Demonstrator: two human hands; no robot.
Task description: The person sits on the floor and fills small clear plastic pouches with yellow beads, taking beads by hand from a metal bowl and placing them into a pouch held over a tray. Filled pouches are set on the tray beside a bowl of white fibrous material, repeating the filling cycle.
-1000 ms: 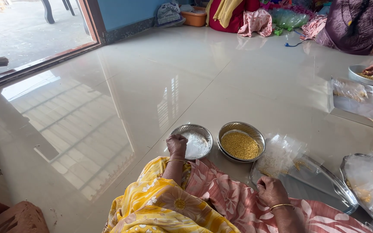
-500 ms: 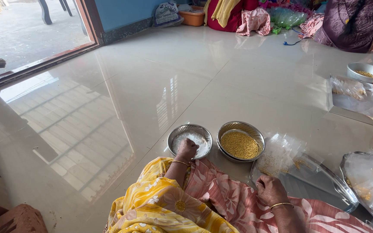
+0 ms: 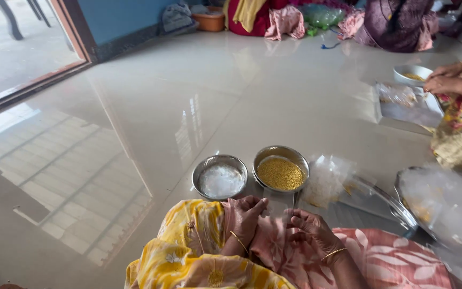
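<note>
I sit on the floor with a yellow and pink cloth over my lap. My left hand (image 3: 246,215) and my right hand (image 3: 309,227) meet above my lap, and both pinch a small clear plastic pouch (image 3: 279,203) held between their fingertips. Just beyond them stand two steel bowls side by side. The left bowl (image 3: 220,177) holds something white. The right bowl (image 3: 281,170) is full of small yellow grains. A heap of clear plastic bags (image 3: 327,179) lies to the right of the grain bowl.
A steel tray (image 3: 383,202) and more clear plastic (image 3: 445,203) lie at my right. Another person's hands (image 3: 447,81) work at the far right over a tray (image 3: 408,107) and a small bowl (image 3: 413,73). Other people sit by the far wall. An open doorway is at the left.
My left hand has left the bowl of white stuff and drawn back to my lap. My right hand has moved left to meet it, and both now hold the clear pouch.
</note>
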